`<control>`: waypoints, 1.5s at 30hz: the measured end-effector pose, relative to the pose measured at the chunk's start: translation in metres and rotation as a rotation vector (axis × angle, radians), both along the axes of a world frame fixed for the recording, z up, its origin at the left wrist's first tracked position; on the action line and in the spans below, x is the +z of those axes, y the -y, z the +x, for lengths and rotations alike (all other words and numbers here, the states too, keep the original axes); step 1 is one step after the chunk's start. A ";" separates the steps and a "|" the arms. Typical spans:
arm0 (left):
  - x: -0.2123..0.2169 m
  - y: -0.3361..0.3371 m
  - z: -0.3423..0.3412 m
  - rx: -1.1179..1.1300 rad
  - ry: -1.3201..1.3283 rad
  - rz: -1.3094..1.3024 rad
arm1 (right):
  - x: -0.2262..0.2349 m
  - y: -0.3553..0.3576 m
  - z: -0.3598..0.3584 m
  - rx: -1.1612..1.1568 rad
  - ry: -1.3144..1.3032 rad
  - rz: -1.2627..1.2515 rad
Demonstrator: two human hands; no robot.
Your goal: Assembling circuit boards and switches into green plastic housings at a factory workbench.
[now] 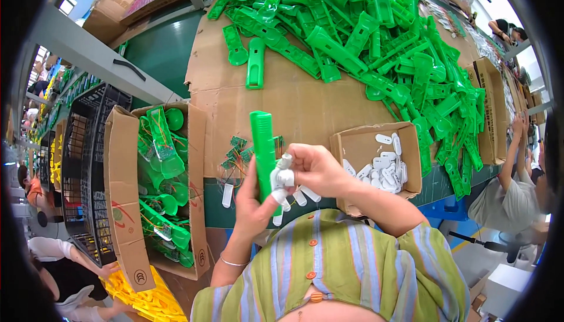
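Upright in front of me stands a long green plastic casing (262,137), ribbed near its top. My left hand (252,211) is closed around its lower part, the thumb across the front. My right hand (317,169) is pinched against the casing's right side; white coverings wrap some fingertips, and they hide whatever small part may be between them. Just beyond the hands lie small green circuit boards (235,153) with thin wires. Several small white plastic pieces (308,194) are scattered on the table beneath my right hand.
A heap of green casings (364,40) covers the far cardboard. White pieces fill part of an open box (338,150) at right. A tall carton (120,175) at left holds wired green casings, beside a black crate (82,204). Yellow parts (147,298) and other people surround the bench.
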State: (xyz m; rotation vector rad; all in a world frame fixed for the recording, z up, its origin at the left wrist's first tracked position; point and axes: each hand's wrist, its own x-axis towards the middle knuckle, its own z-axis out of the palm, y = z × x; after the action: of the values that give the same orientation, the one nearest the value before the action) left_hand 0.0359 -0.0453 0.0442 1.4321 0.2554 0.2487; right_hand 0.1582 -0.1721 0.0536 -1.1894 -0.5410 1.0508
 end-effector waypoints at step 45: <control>-0.018 -0.023 0.018 -0.188 0.403 -0.950 | 0.051 -0.026 -0.011 -0.292 0.837 0.009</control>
State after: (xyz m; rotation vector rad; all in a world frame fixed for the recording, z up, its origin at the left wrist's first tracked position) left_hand 0.0543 -0.0221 0.0259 0.4405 -0.0983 0.2111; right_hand 0.1469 -0.1463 0.1051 -1.6308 -0.9720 0.2628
